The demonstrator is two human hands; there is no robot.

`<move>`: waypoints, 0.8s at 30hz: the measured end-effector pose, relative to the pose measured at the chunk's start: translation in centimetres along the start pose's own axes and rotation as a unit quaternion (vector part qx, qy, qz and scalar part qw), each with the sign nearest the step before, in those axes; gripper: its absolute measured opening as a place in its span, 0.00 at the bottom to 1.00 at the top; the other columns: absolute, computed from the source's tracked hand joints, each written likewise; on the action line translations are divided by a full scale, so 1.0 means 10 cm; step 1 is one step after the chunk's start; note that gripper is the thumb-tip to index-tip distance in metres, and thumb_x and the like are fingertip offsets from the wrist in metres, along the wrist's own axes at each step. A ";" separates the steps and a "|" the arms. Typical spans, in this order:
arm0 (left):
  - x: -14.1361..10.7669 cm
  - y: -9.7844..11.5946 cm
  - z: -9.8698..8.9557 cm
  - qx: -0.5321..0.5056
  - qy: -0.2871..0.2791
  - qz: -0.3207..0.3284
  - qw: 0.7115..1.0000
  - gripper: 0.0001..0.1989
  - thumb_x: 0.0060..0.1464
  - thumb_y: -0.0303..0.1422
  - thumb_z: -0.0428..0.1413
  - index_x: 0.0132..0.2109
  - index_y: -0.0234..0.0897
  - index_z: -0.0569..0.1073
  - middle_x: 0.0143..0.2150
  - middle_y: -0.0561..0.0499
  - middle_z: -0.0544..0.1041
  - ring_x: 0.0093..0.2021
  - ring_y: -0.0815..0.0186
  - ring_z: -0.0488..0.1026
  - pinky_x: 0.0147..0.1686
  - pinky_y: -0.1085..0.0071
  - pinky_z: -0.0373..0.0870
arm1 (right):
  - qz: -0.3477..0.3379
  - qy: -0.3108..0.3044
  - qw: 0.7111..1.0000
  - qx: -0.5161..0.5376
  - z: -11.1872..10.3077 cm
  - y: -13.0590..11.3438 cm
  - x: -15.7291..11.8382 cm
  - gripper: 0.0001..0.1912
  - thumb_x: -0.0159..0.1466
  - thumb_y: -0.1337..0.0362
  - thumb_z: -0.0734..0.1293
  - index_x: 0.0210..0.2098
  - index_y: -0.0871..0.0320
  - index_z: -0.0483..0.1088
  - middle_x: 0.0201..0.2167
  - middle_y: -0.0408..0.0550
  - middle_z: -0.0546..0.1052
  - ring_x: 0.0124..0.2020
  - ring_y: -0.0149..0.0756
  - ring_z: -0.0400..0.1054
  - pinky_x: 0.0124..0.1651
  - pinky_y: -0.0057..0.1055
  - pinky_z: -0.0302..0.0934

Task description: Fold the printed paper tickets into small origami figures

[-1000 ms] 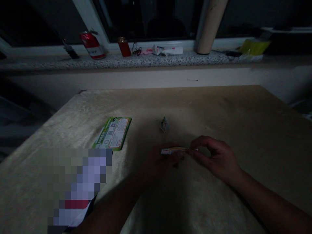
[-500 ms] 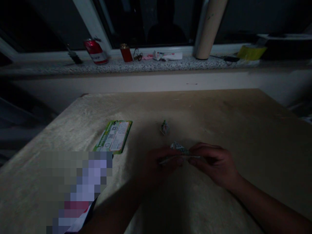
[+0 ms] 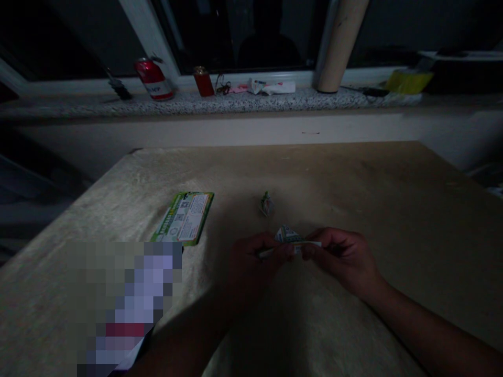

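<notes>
Between my two hands is a small piece of folded printed paper (image 3: pixel 288 234), its pointed upper part sticking up above the fingers. My left hand (image 3: pixel 257 262) pinches its left side between thumb and fingers. On the right side, my right hand (image 3: pixel 341 256) grips the paper's edge with thumb and fingertips. A pale folded strip shows along the lower edge. Just beyond my hands a small folded paper piece (image 3: pixel 266 205), whitish with some green, rests on the table; its exact shape is hard to make out in the dim light.
A green and white printed card or booklet (image 3: pixel 186 217) lies left on the table (image 3: pixel 346 178), above a blurred-out object (image 3: pixel 137 303). On the granite sill (image 3: pixel 236 106) are a red can (image 3: pixel 154 81), an orange-red lighter-like item (image 3: pixel 203 82), a cardboard tube (image 3: pixel 341 47) and yellow tape (image 3: pixel 409 82).
The paper has tilted between my fingers, so more of its pale lower strip now shows. Both hands stay in nearly the same place; the view has shifted slightly.
</notes>
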State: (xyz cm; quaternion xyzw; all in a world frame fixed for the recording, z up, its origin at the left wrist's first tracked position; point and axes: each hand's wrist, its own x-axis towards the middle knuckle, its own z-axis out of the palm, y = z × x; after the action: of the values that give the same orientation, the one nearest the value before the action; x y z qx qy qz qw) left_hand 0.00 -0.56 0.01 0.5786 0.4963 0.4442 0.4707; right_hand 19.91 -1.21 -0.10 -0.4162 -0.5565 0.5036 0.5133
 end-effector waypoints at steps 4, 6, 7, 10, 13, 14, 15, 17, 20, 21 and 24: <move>0.00 -0.01 0.00 -0.003 0.006 -0.018 1.000 0.11 0.51 0.38 0.67 0.27 0.37 0.81 0.25 0.52 0.81 0.26 0.69 0.74 0.26 0.74 0.68 | 0.020 0.004 0.999 0.038 0.00 0.03 0.01 0.11 0.59 0.61 0.77 0.24 0.57 0.75 0.25 0.46 0.81 0.26 0.31 0.75 0.30 0.26 0.68; -0.01 0.00 0.01 -0.012 0.002 -0.015 1.000 0.11 0.51 0.38 0.67 0.27 0.37 0.81 0.24 0.52 0.80 0.25 0.69 0.74 0.26 0.75 0.68 | 0.028 0.003 0.998 0.050 -0.01 0.05 0.01 0.12 0.60 0.62 0.77 0.24 0.57 0.75 0.24 0.45 0.81 0.26 0.31 0.75 0.30 0.26 0.68; -0.01 0.00 0.01 -0.020 0.001 -0.010 1.000 0.10 0.51 0.37 0.67 0.26 0.37 0.80 0.25 0.52 0.81 0.26 0.69 0.75 0.27 0.75 0.68 | 0.032 0.003 0.998 0.056 -0.01 0.06 0.01 0.12 0.60 0.62 0.77 0.24 0.57 0.75 0.24 0.45 0.81 0.26 0.31 0.75 0.30 0.26 0.68; -0.02 0.02 0.02 -0.039 0.001 -0.005 0.999 0.08 0.51 0.35 0.67 0.27 0.37 0.80 0.27 0.52 0.82 0.28 0.68 0.77 0.30 0.74 0.71 | 0.047 0.005 0.996 0.071 -0.02 0.08 0.02 0.14 0.59 0.61 0.78 0.23 0.58 0.73 0.22 0.45 0.80 0.24 0.31 0.73 0.29 0.27 0.66; -0.02 0.03 0.03 -0.039 0.002 0.001 0.999 0.07 0.50 0.33 0.67 0.26 0.38 0.80 0.26 0.52 0.82 0.28 0.68 0.78 0.30 0.75 0.72 | 0.056 0.008 0.996 0.070 -0.02 0.09 0.02 0.15 0.58 0.60 0.78 0.22 0.58 0.72 0.21 0.45 0.79 0.23 0.30 0.72 0.28 0.27 0.65; -0.02 0.03 0.03 -0.041 0.001 0.006 0.999 0.07 0.50 0.33 0.67 0.26 0.38 0.80 0.26 0.52 0.82 0.28 0.68 0.78 0.29 0.75 0.71 | 0.056 0.008 0.996 0.067 -0.03 0.09 0.02 0.15 0.58 0.60 0.78 0.21 0.58 0.72 0.21 0.45 0.79 0.23 0.30 0.72 0.28 0.27 0.65; -0.02 0.03 0.02 -0.045 -0.004 0.005 0.999 0.07 0.50 0.33 0.67 0.26 0.38 0.80 0.27 0.52 0.82 0.29 0.68 0.79 0.30 0.75 0.72 | 0.055 0.007 0.996 0.062 -0.03 0.09 0.02 0.15 0.58 0.60 0.78 0.21 0.58 0.73 0.21 0.45 0.79 0.23 0.30 0.72 0.29 0.27 0.65; -0.01 0.03 0.02 -0.045 -0.006 0.005 0.999 0.08 0.51 0.32 0.66 0.26 0.37 0.79 0.27 0.52 0.82 0.29 0.68 0.79 0.31 0.74 0.73 | 0.055 0.004 0.997 0.056 -0.03 0.09 0.02 0.15 0.58 0.61 0.78 0.22 0.58 0.73 0.21 0.46 0.80 0.23 0.31 0.72 0.28 0.27 0.65; -0.01 0.03 0.03 -0.052 -0.006 0.001 0.999 0.08 0.52 0.32 0.66 0.27 0.37 0.78 0.27 0.52 0.83 0.30 0.67 0.80 0.32 0.74 0.74 | 0.056 0.008 0.997 0.054 -0.04 0.07 0.03 0.15 0.57 0.61 0.79 0.21 0.58 0.72 0.20 0.45 0.79 0.22 0.30 0.71 0.27 0.26 0.64; -0.01 0.03 0.04 -0.058 -0.008 -0.001 0.998 0.08 0.52 0.32 0.66 0.27 0.37 0.78 0.27 0.52 0.83 0.30 0.67 0.80 0.33 0.73 0.74 | 0.056 0.010 0.997 0.052 -0.04 0.07 0.03 0.15 0.57 0.61 0.79 0.21 0.58 0.72 0.19 0.45 0.79 0.21 0.30 0.70 0.26 0.26 0.63; -0.01 0.02 0.05 -0.081 -0.022 -0.012 0.996 0.09 0.53 0.33 0.66 0.28 0.37 0.76 0.28 0.52 0.83 0.30 0.67 0.80 0.34 0.72 0.75 | 0.059 0.015 0.997 0.045 -0.04 0.06 0.03 0.15 0.56 0.61 0.79 0.21 0.58 0.72 0.19 0.45 0.79 0.21 0.29 0.70 0.25 0.25 0.62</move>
State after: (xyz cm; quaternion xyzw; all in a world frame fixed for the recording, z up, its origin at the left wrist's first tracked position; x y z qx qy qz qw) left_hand 0.53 -0.78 0.14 0.5421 0.4548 0.4646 0.5324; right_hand 20.24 -0.81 -0.62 -0.4321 -0.5005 0.5510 0.5092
